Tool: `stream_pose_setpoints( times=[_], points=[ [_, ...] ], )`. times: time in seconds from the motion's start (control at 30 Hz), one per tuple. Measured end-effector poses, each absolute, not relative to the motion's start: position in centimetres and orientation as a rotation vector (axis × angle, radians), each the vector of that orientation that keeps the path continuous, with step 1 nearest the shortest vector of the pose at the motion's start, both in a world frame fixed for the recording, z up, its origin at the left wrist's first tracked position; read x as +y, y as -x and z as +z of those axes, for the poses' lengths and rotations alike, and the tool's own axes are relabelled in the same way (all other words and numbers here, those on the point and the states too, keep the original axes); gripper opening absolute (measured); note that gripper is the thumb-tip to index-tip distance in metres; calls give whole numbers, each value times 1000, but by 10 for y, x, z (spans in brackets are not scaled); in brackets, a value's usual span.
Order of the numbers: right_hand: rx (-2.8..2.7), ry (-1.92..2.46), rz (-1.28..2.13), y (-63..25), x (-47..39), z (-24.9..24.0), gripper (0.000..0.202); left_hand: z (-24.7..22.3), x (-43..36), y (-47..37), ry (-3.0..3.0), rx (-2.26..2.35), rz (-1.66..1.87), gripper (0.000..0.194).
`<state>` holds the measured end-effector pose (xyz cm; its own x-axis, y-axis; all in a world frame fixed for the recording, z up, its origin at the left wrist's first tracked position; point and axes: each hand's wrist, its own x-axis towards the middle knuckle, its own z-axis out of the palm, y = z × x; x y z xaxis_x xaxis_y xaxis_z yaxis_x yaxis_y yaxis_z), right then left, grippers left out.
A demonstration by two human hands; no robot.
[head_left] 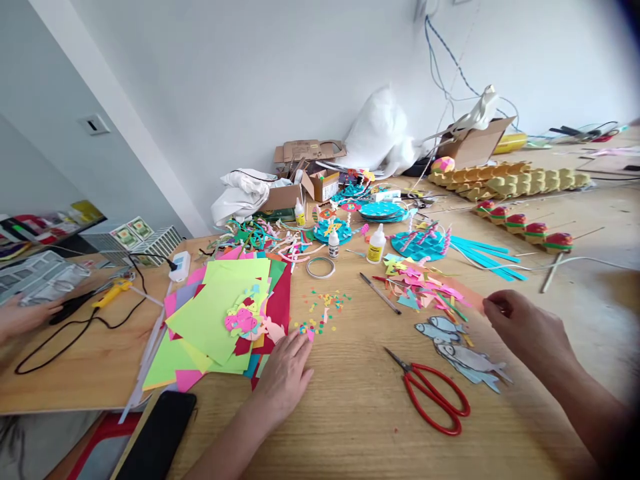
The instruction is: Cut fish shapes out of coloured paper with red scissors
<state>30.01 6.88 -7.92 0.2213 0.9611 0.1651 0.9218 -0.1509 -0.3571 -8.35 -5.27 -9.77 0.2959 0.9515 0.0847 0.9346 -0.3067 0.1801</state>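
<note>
My left hand point(285, 368) lies flat on the wooden table with its fingers stretched out. Its fingertips touch small pink paper scraps point(311, 335) beside scattered confetti dots point(327, 301). Over the table's right side, my right hand point(527, 328) is closed in a pinch on a blurred orange piece of paper point(471, 295). Paper fish cutouts point(463, 355) lie just left of that hand. Red-handled scissors point(435, 397) rest nearer to me, blades pointing up-left. Colourful paper cuttings point(417, 280) and a pen point(380, 293) lie farther back.
Coloured paper sheets point(215, 300) are stacked at left, above a black phone point(159, 433). Glue bottles point(375, 245), a tape ring point(321, 267) and blue woven discs point(420, 244) stand behind. Egg cartons point(535, 180) sit back right. Another person's hand point(25, 317) is at far left.
</note>
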Motion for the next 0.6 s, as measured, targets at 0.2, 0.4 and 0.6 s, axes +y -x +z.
stream_pose_setpoints(
  times=[0.2, 0.4, 0.6],
  points=[
    [-1605, 2071, 214, -301, 63, -74, 16, -98, -49, 81, -2467, 1778, 225, 46],
    [-1551, 2052, 246, -302, 54, -69, 19, -101, -50, 83, -2491, 1753, 389, 45],
    [-1507, 2008, 302, -305, 52, -71, 16, -99, -51, 82, -2562, 1666, 685, 34]
  ],
)
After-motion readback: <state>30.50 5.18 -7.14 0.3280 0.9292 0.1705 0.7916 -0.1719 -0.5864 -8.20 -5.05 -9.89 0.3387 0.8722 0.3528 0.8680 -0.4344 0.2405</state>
